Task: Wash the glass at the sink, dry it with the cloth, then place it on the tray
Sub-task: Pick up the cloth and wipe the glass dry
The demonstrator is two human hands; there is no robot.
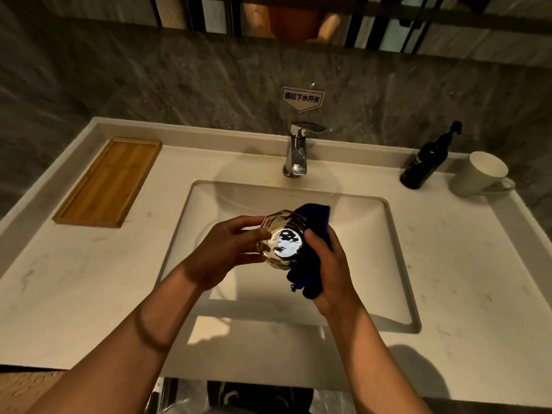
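A clear faceted glass is held above the white sink basin, lying on its side with its base turned toward me. My left hand grips it from the left, fingers wrapped around its wall. My right hand presses a dark blue cloth against the glass's right side; the cloth wraps behind the glass and hangs below my palm. An empty bamboo tray lies on the counter at the far left.
A chrome faucet stands behind the basin with no water running. A dark pump bottle and a white mug sit at the counter's back right. A small sign is stuck on the grey stone wall.
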